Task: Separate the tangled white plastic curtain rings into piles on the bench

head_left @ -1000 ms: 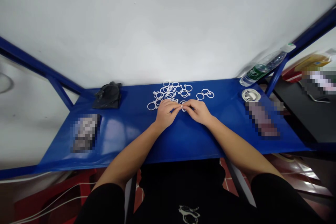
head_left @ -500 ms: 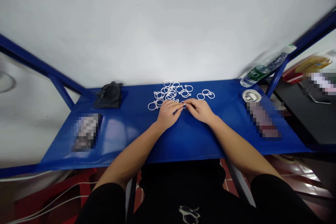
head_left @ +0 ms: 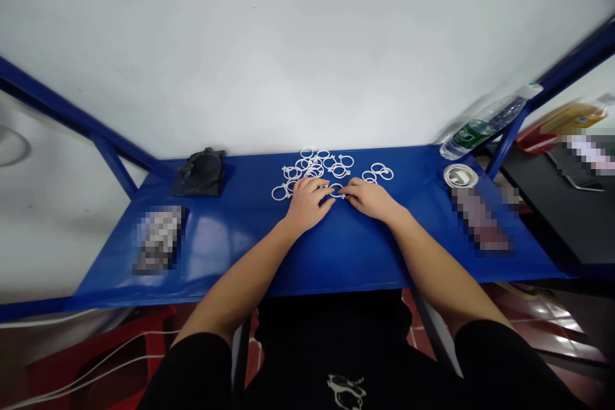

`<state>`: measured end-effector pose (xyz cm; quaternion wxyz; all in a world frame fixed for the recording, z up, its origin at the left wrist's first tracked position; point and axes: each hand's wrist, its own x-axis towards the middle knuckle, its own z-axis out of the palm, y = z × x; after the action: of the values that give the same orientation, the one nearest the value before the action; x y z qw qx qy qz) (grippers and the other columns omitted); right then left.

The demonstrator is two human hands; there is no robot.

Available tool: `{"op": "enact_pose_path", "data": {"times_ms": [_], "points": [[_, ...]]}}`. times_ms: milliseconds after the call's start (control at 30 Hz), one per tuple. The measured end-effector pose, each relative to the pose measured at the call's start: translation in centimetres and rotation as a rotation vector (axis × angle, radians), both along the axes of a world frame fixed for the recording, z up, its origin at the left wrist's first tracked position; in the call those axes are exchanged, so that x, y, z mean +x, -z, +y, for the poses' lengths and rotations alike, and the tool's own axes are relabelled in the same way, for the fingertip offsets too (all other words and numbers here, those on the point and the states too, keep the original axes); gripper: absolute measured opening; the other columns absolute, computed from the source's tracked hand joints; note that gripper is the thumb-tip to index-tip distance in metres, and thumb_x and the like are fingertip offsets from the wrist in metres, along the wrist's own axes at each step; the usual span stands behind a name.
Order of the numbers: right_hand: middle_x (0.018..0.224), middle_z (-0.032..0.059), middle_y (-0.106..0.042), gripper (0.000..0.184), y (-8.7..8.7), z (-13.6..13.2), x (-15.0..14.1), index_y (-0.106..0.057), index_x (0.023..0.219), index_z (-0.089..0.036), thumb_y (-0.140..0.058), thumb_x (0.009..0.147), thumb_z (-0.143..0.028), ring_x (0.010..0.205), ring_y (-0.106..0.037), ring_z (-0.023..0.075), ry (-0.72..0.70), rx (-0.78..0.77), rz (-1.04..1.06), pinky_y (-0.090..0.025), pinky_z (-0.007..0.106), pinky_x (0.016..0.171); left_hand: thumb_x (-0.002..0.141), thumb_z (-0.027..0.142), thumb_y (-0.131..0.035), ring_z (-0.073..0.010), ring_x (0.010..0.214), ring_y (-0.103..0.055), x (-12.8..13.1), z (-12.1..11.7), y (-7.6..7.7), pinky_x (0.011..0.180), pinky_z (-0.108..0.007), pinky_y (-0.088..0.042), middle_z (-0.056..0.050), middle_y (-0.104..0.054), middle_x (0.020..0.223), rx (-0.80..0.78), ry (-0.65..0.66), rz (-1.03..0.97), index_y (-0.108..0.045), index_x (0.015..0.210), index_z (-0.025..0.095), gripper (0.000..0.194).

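Note:
A white plastic curtain ring with a small nub lies between my two hands. My right hand pinches its right side between thumb and fingertips. On the other side, my left hand has its thumb and fingers apart, close to the ring's left edge and holding nothing. Just beyond my left hand is a loose pile of similar white rings, partly covered by the fingers. A few more rings lie beyond my right hand.
All this rests on a blue table against a white wall. A black plastic bag and a blurred-out item are at left. At right stand a water bottle, a coiled white cable and another blurred-out item.
My hands were together at the ring with fingertips meeting. Now they have parted slightly; my left fingers have opened off it, and more of the ring shows.

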<state>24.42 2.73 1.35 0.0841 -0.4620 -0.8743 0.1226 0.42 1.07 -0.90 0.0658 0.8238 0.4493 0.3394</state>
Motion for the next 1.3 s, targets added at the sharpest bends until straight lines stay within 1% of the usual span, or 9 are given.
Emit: {"op": "enact_pose_path", "data": {"times_ms": [100,200,300,400,567,800,1000,1133,1300], "points": [[0.110,0.0082,-0.072,0.025,0.2,0.0,-0.5,-0.076,0.120,-0.024,-0.059,0.101,-0.021,0.098,-0.071,0.0223,-0.034,-0.014,0.049,-0.051,0.029,0.076,0.094,0.030,-0.077,-0.0266,0.121,-0.066,0.0,0.0,0.0,0.115,-0.051,-0.044,-0.003,-0.077,0.123,-0.007,0.006,0.006,-0.080,0.108,0.030,0.014],[0.102,0.0075,-0.074,0.017,-0.1,-0.1,-0.5,-0.075,0.110,-0.021,-0.061,0.102,-0.027,0.094,-0.070,0.0219,-0.030,-0.003,0.224,-0.051,0.031,0.079,0.094,0.031,-0.077,-0.0261,0.118,-0.067,0.0,-0.1,-0.2,0.117,-0.052,-0.041,-0.003,-0.078,0.120,0.002,-0.004,-0.011,-0.080,0.107,0.030,0.013],[0.095,0.0055,-0.076,0.020,-0.5,-0.4,-0.7,-0.075,0.103,-0.021,-0.061,0.104,-0.035,0.086,-0.070,0.0194,-0.041,0.000,0.454,-0.051,0.030,0.079,0.099,0.033,-0.072,-0.0239,0.109,-0.071,0.0,-0.2,-0.4,0.118,-0.052,-0.040,-0.001,-0.081,0.111,0.041,0.001,-0.055,-0.080,0.105,0.030,0.011],[0.094,0.0048,-0.077,0.023,-0.7,-0.9,-1.2,-0.076,0.103,-0.022,-0.059,0.106,-0.037,0.084,-0.071,0.0181,-0.076,0.015,0.556,-0.052,0.030,0.078,0.102,0.034,-0.067,-0.0209,0.099,-0.073,0.0,-0.3,-0.5,0.115,-0.050,-0.042,0.000,-0.082,0.101,0.098,0.011,-0.116,-0.079,0.098,0.029,0.014],[0.095,0.0057,-0.078,0.025,-0.2,-1.2,-1.6,-0.077,0.104,-0.022,-0.060,0.107,-0.040,0.083,-0.072,0.0184,-0.108,0.063,0.556,-0.053,0.030,0.075,0.100,0.029,-0.069,-0.0183,0.090,-0.074,-0.1,-0.1,-0.6,0.107,-0.046,-0.048,0.001,-0.082,0.093,0.230,0.051,-0.215,-0.077,0.091,0.026,0.013],[0.091,0.0043,-0.078,0.024,0.1,-1.2,-1.7,-0.077,0.104,-0.023,-0.063,0.105,-0.042,0.080,-0.072,0.0183,-0.040,0.110,0.583,-0.053,0.030,0.072,0.100,0.028,-0.070,-0.0185,0.089,-0.075,0.1,0.0,-0.7,0.095,-0.042,-0.055,0.000,-0.082,0.093,0.249,0.133,-0.245,-0.076,0.093,0.025,0.010],[0.095,0.0050,-0.078,0.022,-0.1,-1.4,-1.8,-0.076,0.105,-0.023,-0.061,0.106,-0.038,0.084,-0.073,0.0182,-0.100,0.147,0.625,-0.056,0.031,0.076,0.100,0.023,-0.069,-0.0174,0.085,-0.075,0.1,-0.1,-0.8,0.094,-0.042,-0.055,0.000,-0.082,0.090,0.307,0.137,-0.273,-0.076,0.093,0.024,0.010],[0.088,0.0031,-0.075,0.018,0.0,-1.6,-1.9,-0.073,0.103,-0.021,-0.063,0.104,-0.037,0.071,-0.068,0.0148,-0.092,0.151,0.636,-0.052,0.027,0.067,0.101,0.023,-0.067,-0.0179,0.087,-0.075,0.1,-0.1,-1.0,0.088,-0.040,-0.058,-0.001,-0.082,0.092,0.274,0.179,-0.275,-0.076,0.095,0.024,0.011],[0.086,0.0023,-0.074,0.018,-0.2,-1.7,-1.9,-0.070,0.100,-0.022,-0.062,0.104,-0.037,0.071,-0.067,0.0148,-0.109,0.145,0.634,-0.051,0.027,0.067,0.101,0.024,-0.065,-0.0187,0.088,-0.075,0.2,-0.3,-1.0,0.087,-0.041,-0.058,-0.002,-0.081,0.092,0.222,0.188,-0.263,-0.077,0.095,0.024,0.014]]}}
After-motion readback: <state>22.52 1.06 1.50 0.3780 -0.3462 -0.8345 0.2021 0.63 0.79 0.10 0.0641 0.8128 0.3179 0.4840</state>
